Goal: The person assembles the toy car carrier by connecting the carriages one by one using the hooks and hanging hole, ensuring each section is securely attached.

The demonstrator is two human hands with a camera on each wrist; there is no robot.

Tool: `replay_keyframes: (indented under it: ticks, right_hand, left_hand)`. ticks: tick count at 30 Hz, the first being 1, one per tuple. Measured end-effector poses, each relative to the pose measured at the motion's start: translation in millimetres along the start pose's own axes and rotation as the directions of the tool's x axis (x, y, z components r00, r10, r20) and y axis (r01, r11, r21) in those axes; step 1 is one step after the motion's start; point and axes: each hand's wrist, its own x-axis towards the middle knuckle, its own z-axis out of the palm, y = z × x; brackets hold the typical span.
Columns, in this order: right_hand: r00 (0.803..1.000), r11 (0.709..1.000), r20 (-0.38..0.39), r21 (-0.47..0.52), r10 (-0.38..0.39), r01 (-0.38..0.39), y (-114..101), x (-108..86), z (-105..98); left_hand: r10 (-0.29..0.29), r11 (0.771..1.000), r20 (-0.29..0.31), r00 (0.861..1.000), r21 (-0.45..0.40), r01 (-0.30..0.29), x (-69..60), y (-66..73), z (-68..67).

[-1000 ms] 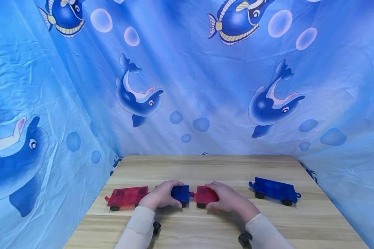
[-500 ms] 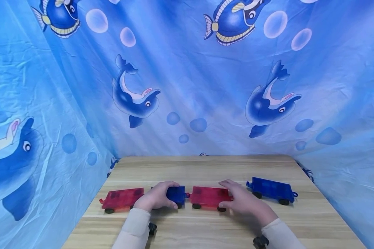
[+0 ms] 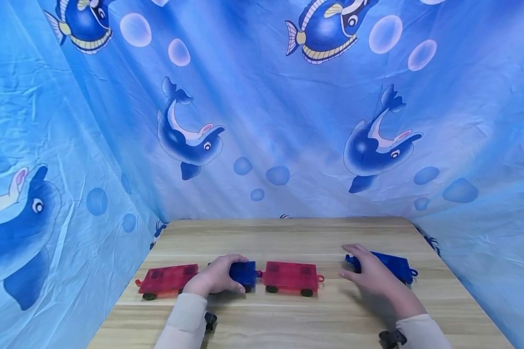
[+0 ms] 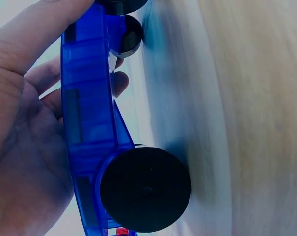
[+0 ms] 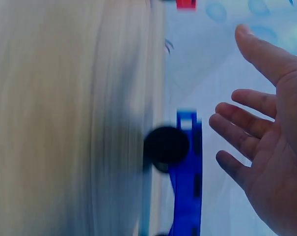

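Left hand [image 3: 215, 276]: thumb and fingers clamped across the middle blue car [image 3: 243, 273], a good anchor, best held level.
Right hand [image 3: 368, 271]: well apart from the left, fingers spread, gripping nothing, over the end blue car [image 3: 396, 264].
End blue car: slanted, towards the worktop's [image 3: 288, 322] right edge; squaring it with the red car [image 3: 290, 276] would help.
Grip: long sides look safest, clear of the hook [image 3: 348, 260].

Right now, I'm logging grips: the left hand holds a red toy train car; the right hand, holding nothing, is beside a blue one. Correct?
Colour's wrong: the left wrist view shows the left hand holding a blue toy train car. The right hand holds nothing, beside another blue car.
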Motion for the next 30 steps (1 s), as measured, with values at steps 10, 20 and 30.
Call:
replay_keyframes:
  ticks: [10,20,30]
  right_hand:
    - [0.999,0.999,-0.043,-0.035,0.027,-0.029,45.0,-19.3,-18.1]
    - [0.994,0.992,-0.055,-0.085,0.09,-0.095,72.7,-30.6,-28.7]
    - [0.994,0.991,-0.048,-0.087,0.098,-0.102,76.5,-34.0,-28.4]
  left_hand:
    - [-0.015,1.0,0.012,1.0,-0.011,0.015,-1.5,-4.0,-2.4]
    - [-0.045,0.998,0.028,0.999,-0.043,0.047,-5.8,-11.2,-9.5]
    - [-0.042,0.996,0.037,0.998,-0.081,0.045,-8.5,-10.8,-11.4]
